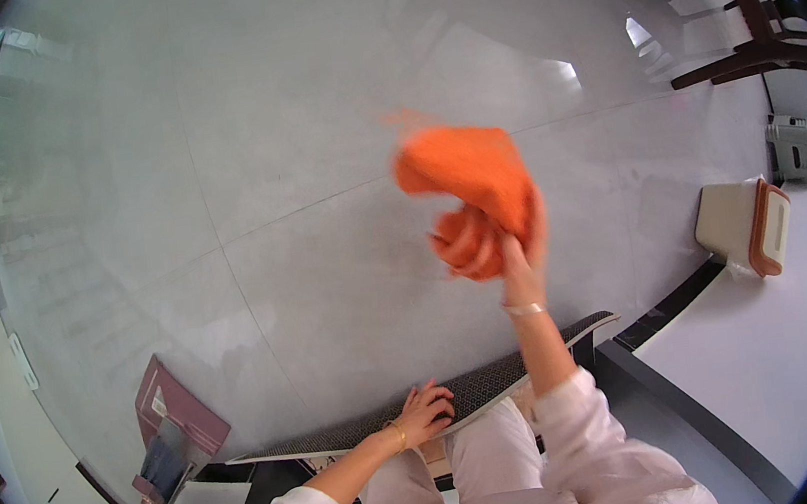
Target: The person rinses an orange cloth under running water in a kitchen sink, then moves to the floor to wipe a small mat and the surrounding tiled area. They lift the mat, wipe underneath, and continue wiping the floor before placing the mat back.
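Note:
My right hand (516, 257) grips a bright orange cloth (472, 160) and holds it up above the grey tiled floor. The cloth is blurred and hangs in loose folds over and around my fingers, hiding most of them. Low in the view, my left hand (425, 412) rests on a dark, textured mat (488, 384) with a pale edge. Its fingers are spread over the mat's surface. The mat stretches across in front of my legs.
A mauve dustpan (177, 404) and a broom (163, 463) stand at lower left. To the right is a cream bin (733, 226) with a brown-rimmed lid, near a white plastic object (795, 147). Dark wooden chair legs (742, 59) occupy the upper right. Glossy tiles (281, 116) spread ahead.

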The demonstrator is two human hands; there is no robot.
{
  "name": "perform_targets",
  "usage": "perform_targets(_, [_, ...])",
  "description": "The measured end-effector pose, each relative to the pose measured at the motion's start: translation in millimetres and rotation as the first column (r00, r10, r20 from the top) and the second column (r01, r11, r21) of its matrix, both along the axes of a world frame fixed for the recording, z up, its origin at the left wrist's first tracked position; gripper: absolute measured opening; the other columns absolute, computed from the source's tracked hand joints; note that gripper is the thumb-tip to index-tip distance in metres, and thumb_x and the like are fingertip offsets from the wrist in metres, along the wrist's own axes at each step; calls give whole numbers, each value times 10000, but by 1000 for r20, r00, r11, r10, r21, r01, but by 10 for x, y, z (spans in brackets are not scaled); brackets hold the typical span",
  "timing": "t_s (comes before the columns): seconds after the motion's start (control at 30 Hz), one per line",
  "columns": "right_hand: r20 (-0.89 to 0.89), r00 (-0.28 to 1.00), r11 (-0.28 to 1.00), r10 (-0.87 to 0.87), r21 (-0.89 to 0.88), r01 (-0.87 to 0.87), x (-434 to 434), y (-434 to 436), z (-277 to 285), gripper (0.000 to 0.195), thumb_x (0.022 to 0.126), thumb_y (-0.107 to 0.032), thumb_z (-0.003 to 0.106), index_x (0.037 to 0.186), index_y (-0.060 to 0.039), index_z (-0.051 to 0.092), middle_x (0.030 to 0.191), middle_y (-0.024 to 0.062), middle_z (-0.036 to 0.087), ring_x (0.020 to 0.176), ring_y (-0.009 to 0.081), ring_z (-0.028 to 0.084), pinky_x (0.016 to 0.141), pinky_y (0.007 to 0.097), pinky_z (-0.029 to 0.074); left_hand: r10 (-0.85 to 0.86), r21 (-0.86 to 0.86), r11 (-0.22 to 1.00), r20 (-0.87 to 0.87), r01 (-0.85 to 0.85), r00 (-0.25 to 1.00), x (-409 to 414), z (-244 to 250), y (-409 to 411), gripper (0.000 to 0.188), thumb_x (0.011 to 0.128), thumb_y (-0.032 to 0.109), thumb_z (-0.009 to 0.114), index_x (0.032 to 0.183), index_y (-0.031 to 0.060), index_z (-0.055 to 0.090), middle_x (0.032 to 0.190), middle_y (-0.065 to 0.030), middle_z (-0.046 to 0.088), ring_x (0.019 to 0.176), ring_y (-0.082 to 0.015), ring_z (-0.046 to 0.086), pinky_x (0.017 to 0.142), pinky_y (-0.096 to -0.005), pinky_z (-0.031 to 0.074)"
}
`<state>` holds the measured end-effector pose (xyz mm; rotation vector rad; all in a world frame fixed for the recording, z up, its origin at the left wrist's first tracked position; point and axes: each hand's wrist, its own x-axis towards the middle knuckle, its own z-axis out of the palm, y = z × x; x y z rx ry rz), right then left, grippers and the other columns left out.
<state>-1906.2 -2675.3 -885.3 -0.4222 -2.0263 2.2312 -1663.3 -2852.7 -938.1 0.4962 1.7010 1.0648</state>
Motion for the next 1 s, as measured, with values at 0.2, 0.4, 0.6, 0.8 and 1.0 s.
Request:
perform_targets(0.2, [606,732,554,-312,741,-379,1113,67,-786,782,653,46,579,1371,-69,291,1234,248,422,1100,428,453,941,468,369,242,-48,969,-43,-244,969,137,-83,206,556,787,200,647,1292,177,416,1379,-118,258,1344,-351,161,1088,-523,126])
perform_targets(0.4, [528,815,697,239,491,-523,118,-2039,-855,623,726,14,506,1326,-78,366,1255,257,422,1080,406,480,920,464,395,-61,-42,998,-130,56,990,367,-251,20,488,837,330,546,1278,144,453,1381,-122,351,1318,-288,238,1077,-457,191])
perform_targets(0.6, [83,915,342,395,-938,-62,-527,-1841,-60,604,830,-31,430,1402,-152,277,1313,93,412,1099,183,482,879,311,443,215,224,947,89,-230,973,-389,109,8,488,826,334,539,1263,127,475,1302,-147,448,1247,-276,359,1047,-407,257])
perform_targets(0.8, [225,928,319,297,-940,126,80,560,544,441,917,-311,469,1263,-41,425,1157,157,552,920,258,616,747,379,552,-168,-138,981,-253,136,953,-1470,191,399,625,788,346,613,1348,183,386,1364,-128,385,1293,-316,291,1056,-445,238])
perform_targets(1.0, [305,879,779,-366,-417,469,921,2793,559,487,923,-391,439,1269,-48,424,1193,127,533,1032,229,558,881,378,476,-461,-439,884,-765,161,450,-2157,-639,772,836,714,342,714,1408,289,249,1509,-67,46,1379,-346,-11,1067,-596,85])
